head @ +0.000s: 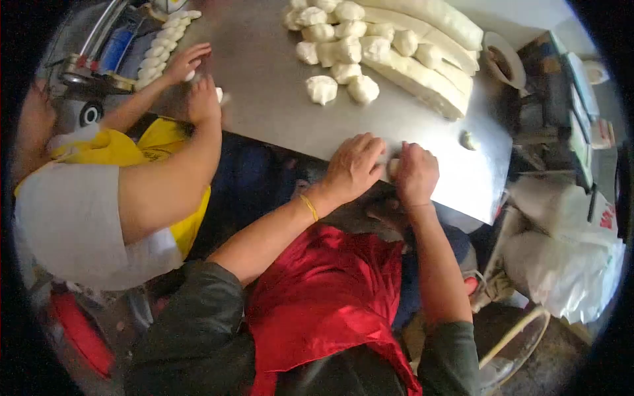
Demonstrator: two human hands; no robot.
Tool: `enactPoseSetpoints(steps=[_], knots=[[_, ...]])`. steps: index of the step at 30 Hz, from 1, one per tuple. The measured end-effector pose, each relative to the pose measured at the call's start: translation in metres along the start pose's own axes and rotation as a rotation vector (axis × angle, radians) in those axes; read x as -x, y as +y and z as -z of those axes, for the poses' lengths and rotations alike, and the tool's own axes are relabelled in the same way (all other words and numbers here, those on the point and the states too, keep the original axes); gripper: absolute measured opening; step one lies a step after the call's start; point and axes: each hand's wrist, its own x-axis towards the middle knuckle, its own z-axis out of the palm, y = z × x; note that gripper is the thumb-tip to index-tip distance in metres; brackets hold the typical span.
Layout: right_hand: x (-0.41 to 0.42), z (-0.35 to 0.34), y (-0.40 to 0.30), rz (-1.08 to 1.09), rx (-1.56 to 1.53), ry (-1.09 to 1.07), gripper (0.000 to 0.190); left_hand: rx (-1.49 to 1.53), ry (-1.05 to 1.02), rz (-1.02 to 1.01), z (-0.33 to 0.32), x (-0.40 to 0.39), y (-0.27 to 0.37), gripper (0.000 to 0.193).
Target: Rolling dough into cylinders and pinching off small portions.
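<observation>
My left hand [355,163], with a yellow band at the wrist, is at the front edge of the metal table [267,109], its fingers bent; whether anything is under them cannot be told. My right hand [418,173] is closed beside it on a small piece of white dough [394,168], which shows between the two hands. Ahead of them, pleated dough balls [322,90] lie in a loose group. Behind and to the right of the balls are long thick strips of dough [421,81]. A small dough scrap [469,140] rests near the right end of the table.
At my left a co-worker in a yellow apron handles small dough pieces [221,95]. Beyond that person's hands are a row of dough pieces [157,52] and a metal machine [79,69]. A bowl [504,62] stands at the far right, with plastic bags [559,267] below.
</observation>
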Motion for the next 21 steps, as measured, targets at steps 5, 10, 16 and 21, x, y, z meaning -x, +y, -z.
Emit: enactPoseSetpoints(steps=[5,10,16,21], knots=[[-0.054,0.008,-0.011,-0.291,0.035,-0.148,0.038,-0.228,0.116,-0.033,0.020,-0.023,-0.056,0.016],[-0.096,-0.010,0.014,-0.291,-0.042,-0.066,0.044,-0.287,0.141,-0.028,0.016,-0.024,-0.053,0.015],[-0.009,0.007,-0.012,0.020,0.105,-0.111,0.046,-0.350,0.137,0.018,0.029,-0.008,-0.067,0.013],[0.057,0.053,-0.020,0.078,0.078,-0.352,0.062,-0.400,0.181,0.006,0.035,-0.015,-0.064,0.014]])
